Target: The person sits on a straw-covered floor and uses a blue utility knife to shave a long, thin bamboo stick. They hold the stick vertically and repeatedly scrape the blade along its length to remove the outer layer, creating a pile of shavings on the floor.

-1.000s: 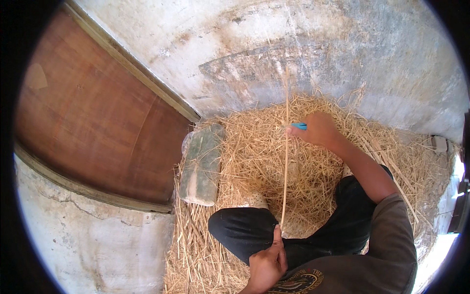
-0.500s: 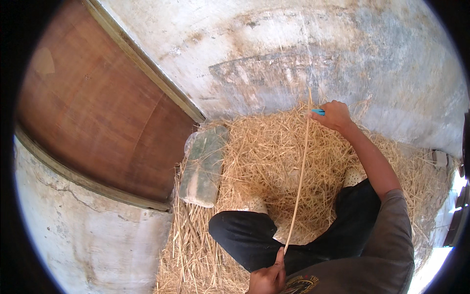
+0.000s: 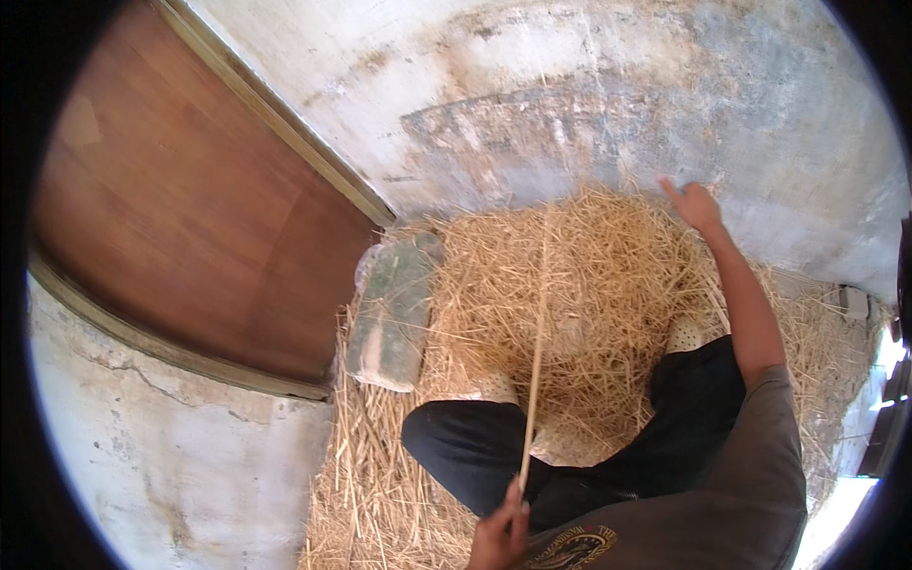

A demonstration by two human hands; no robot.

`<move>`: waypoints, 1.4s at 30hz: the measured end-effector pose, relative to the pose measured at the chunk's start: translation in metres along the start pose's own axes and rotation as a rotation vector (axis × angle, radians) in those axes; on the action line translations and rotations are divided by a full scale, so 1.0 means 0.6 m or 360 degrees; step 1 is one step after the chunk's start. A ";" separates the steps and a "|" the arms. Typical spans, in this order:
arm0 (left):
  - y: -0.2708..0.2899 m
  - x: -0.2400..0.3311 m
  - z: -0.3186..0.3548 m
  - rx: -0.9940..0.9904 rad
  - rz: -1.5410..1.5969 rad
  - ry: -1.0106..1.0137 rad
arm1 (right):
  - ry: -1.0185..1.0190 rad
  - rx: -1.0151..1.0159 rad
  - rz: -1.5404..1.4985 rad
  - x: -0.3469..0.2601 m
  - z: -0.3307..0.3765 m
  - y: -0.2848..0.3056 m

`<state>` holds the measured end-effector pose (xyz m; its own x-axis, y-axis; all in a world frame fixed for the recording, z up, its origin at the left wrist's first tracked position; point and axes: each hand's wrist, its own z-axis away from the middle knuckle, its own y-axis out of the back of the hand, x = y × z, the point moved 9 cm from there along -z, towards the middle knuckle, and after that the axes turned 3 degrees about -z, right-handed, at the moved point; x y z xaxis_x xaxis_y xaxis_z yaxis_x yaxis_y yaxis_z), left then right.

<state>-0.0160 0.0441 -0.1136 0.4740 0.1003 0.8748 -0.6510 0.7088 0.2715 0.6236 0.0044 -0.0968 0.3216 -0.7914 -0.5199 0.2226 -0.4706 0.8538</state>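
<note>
Landmark: wooden door (image 3: 190, 209), upper left.
Green block (image 3: 394, 309): just right of the door's lower corner, on the straw.
Plastered wall (image 3: 617, 104): right of the door.

- Left hand (image 3: 498, 538): cut off by the lower edge; only knuckles and upper fingers show, pinching a straw stalk (image 3: 534, 380).
- Right hand (image 3: 696, 202): motion-blurred; what it holds, if anything, cannot be told.
- Straw pile (image 3: 589, 285): partly hidden under dark trouser legs (image 3: 475, 456).
- Grey-green block (image 3: 394, 309): wrapped in film; material unclear.
- Small pale object (image 3: 853, 302) at right: too small to identify.
</note>
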 end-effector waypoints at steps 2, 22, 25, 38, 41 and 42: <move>-0.018 0.140 -0.044 0.0048 -0.0321 -0.0391 | 0.0249 -0.0136 -0.0023 -0.099 0.064 -0.018; -0.043 0.224 -0.113 -0.0086 0.0347 -0.0504 | 0.1730 -0.0446 -0.0053 -0.382 0.496 -0.072; -0.045 0.226 -0.111 -0.0091 0.0320 -0.0458 | 0.1341 -0.0446 0.0019 -0.368 0.418 -0.070; -0.049 0.220 -0.083 -0.0159 0.0173 -0.0357 | 0.1472 -0.0261 -0.0114 -0.365 0.400 -0.063; -0.032 0.226 -0.091 -0.0049 0.0023 -0.0486 | 0.1690 -0.0342 -0.0170 -0.382 0.472 -0.061; -0.027 0.226 -0.089 -0.0004 -0.0053 -0.0525 | 0.1760 -0.0291 -0.0190 -0.384 0.487 -0.058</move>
<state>0.0906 0.0838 -0.0209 0.2773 -0.1540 0.9484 -0.6369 0.7096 0.3014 0.2726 0.0892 0.0005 0.9079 0.0783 -0.4119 0.4088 -0.3839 0.8280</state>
